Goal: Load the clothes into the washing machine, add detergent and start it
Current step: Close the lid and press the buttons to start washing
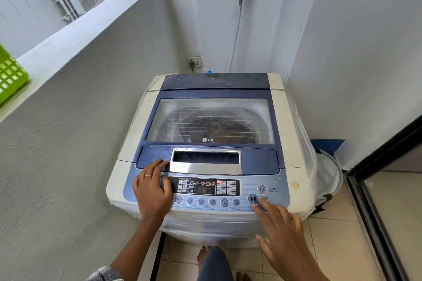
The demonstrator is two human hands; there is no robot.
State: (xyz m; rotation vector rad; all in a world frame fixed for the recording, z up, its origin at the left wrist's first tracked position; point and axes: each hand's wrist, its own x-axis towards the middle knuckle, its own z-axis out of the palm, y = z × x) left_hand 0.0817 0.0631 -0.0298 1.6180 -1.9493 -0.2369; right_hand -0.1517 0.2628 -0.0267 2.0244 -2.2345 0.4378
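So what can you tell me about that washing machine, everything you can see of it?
The washing machine is a cream top-loader with a blue, dusty lid, shut, its clear window showing a dark load in the drum. Clear plastic film wraps its sides. It stands in a corner on tiles. The display is lit. The left hand rests flat on the panel's left end; the right hand reaches a fingertip to the start/pause button.

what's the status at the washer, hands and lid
Left hand flat on white-and-blue top-load washing machine. Right hand open, fingertip at round start/pause button. Glass lid closed. Nothing blocking.
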